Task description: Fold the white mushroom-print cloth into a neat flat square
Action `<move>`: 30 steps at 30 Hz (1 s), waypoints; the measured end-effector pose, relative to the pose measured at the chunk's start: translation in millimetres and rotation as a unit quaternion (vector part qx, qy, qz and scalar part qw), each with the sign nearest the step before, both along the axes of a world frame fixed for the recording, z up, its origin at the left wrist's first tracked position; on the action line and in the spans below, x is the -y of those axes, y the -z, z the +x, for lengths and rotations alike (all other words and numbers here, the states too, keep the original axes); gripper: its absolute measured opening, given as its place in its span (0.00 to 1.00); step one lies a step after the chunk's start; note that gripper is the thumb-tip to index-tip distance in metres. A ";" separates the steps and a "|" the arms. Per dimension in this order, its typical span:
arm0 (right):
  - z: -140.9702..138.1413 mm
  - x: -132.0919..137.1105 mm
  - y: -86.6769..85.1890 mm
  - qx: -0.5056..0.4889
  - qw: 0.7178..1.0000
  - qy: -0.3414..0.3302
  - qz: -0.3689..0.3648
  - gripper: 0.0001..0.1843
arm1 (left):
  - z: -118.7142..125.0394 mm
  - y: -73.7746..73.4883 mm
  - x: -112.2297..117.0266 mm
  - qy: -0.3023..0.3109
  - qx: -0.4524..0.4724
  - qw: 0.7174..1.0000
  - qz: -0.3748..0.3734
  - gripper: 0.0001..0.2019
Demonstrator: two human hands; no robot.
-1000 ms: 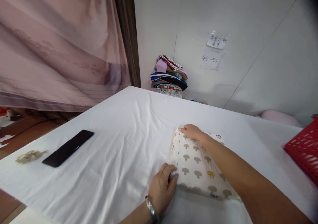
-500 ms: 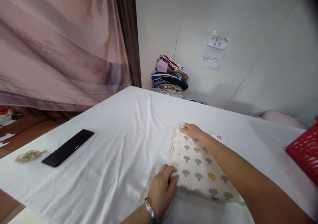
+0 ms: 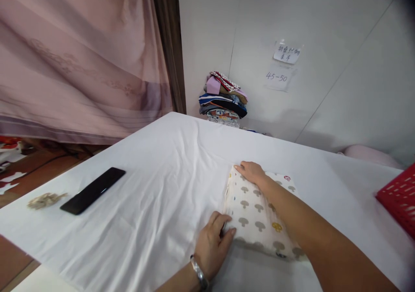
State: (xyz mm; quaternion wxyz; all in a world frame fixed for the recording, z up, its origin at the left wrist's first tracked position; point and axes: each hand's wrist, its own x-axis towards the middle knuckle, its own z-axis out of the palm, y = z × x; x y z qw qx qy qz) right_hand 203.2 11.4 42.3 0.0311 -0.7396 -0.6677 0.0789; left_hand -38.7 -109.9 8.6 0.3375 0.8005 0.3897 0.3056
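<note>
A folded white cloth [image 3: 251, 223] printed with grey mushrooms, plus a yellow and a red one, lies on the white-covered table [image 3: 145, 188]. My left hand [image 3: 214, 240], with a silver bracelet at the wrist, pinches its near left corner between thumb and fingers. At the far left corner, my right hand [image 3: 251, 172] grips the edge, fingers curled over it. My right forearm crosses above the cloth and hides part of its right side. Several layers show along the left edge.
A black flat slab [image 3: 93, 191] and a beige crumpled bundle [image 3: 46, 200] lie at the table's left. A red basket [image 3: 398, 201] stands at the right edge. Behind the table rises a stack of folded fabrics [image 3: 223, 99]. A pink curtain [image 3: 81, 58] hangs at left.
Both hands keep their hold on the cloth's left corners. The cloth's right part now lies flatter and more squared, with more of its far right corner visible. The view has shifted slightly.
</note>
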 end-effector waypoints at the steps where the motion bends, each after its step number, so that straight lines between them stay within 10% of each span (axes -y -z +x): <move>1: -3.0 1.3 -2.1 0.003 1.000 -0.004 0.005 0.26 | -0.5 0.4 0.3 0.000 0.002 1.000 0.002 0.09; 9: -39.3 22.7 14.4 0.000 0.991 -0.119 0.068 0.30 | -1.3 1.4 2.4 0.022 -0.012 0.999 0.048 0.09; 30: -71.2 56.7 18.2 -0.042 0.991 -0.119 0.034 0.35 | 2.0 6.6 -2.8 0.019 -0.024 0.999 0.033 0.08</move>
